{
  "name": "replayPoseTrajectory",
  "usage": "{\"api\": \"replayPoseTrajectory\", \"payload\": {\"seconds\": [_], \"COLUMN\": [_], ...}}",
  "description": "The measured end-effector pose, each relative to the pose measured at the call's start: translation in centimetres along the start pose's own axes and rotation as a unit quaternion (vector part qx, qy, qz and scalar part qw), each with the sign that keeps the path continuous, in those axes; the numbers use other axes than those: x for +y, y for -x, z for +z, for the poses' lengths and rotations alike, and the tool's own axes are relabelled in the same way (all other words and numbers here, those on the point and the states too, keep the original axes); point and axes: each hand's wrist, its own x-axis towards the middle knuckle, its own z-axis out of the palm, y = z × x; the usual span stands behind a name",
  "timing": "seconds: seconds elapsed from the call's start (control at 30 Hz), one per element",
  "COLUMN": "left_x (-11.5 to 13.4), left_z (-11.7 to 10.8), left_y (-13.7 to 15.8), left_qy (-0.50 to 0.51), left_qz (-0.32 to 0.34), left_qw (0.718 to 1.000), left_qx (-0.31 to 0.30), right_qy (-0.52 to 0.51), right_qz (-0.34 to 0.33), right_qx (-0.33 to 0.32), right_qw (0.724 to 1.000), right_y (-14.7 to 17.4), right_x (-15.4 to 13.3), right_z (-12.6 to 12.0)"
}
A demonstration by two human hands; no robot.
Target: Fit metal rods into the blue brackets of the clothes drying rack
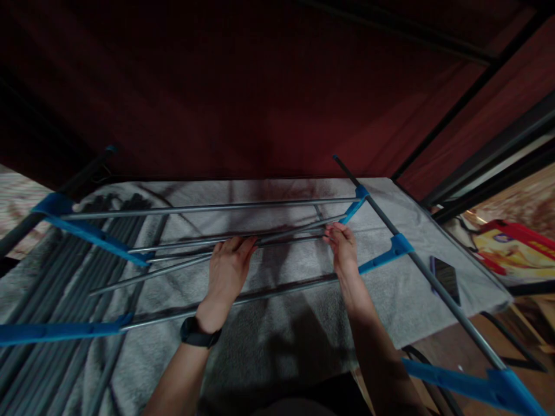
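Note:
A rack frame of grey metal tubes with blue plastic brackets (99,237) lies across a grey cloth. My left hand (229,263), with a dark watch on its wrist, is closed over a loose-ended metal rod (173,268) near its middle. That rod slants up from the left toward the blue bracket (352,207) at the right. My right hand (342,245) has its fingers curled at the rods' right ends, just below that bracket; its exact grip is partly hidden. Another blue bracket (384,255) sits to its right on the side tube (427,274).
Many grey tubes (65,277) lie side by side at the left on the cloth-covered surface (303,323). A phone (445,277) rests under the side tube. A red and yellow package (515,248) is at the far right. Dark red fabric (238,92) rises behind.

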Motion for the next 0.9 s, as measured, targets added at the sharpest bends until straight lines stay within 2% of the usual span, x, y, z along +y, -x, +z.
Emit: {"api": "replayPoseTrajectory", "payload": {"seconds": [0.13,0.2,0.27,0.4,0.6,0.9], "left_x": [-0.1,-0.1,-0.2,-0.5,-0.7,-0.8], "left_z": [-0.1,-0.3,-0.5,-1.0,-1.7,-2.7], "left_y": [-0.3,-0.6,-0.8,-1.5,-2.6,-4.2], "left_qy": [0.006,0.005,0.000,-0.020,-0.060,-0.066], "left_qz": [0.010,0.017,0.025,0.048,0.082,0.111], "left_qw": [1.000,1.000,0.999,0.998,0.995,0.991], "left_qx": [0.020,0.024,0.026,0.026,0.018,0.021], "right_qy": [0.123,0.176,0.198,0.175,0.164,0.172], "right_qz": [-0.132,-0.171,-0.189,-0.186,-0.171,-0.169], "right_qx": [0.122,0.122,0.085,0.032,0.052,0.052], "right_qw": [0.976,0.962,0.958,0.966,0.970,0.969], "right_y": [-1.8,-2.5,-3.0,-3.5,-4.0,-3.7], "right_x": [0.4,0.1,-0.3,-0.9,-1.0,-1.4], "right_z": [-1.4,-1.7,-1.8,-1.4,-1.6,-1.6]}}
